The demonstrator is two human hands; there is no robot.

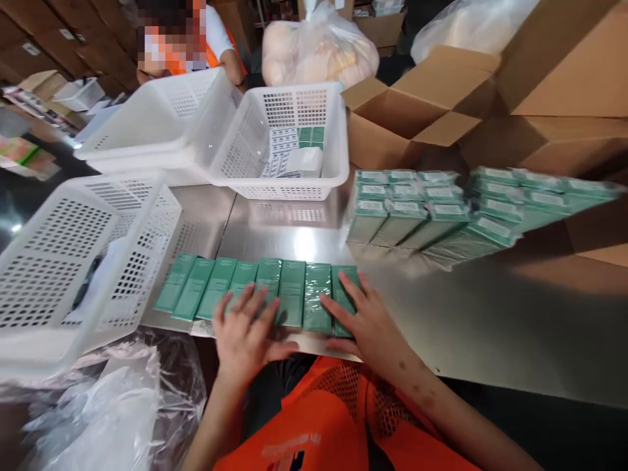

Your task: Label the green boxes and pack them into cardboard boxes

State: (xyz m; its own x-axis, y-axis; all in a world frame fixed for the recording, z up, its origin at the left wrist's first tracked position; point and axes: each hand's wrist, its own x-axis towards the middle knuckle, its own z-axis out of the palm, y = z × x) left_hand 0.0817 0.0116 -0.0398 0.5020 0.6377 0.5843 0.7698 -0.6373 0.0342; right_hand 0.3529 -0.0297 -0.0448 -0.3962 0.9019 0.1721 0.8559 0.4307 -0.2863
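Fingers point(265, 317) of left hand point(244, 341) and right hand point(369, 322), in front of the middle basket point(287, 191), splay across green boxes point(292, 288), likely light, stiff, slick and best gripped by long sides.

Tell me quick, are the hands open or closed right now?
Left hand: open, spread over the row of green boxes.
Right hand: open, spread over the right end of that row.
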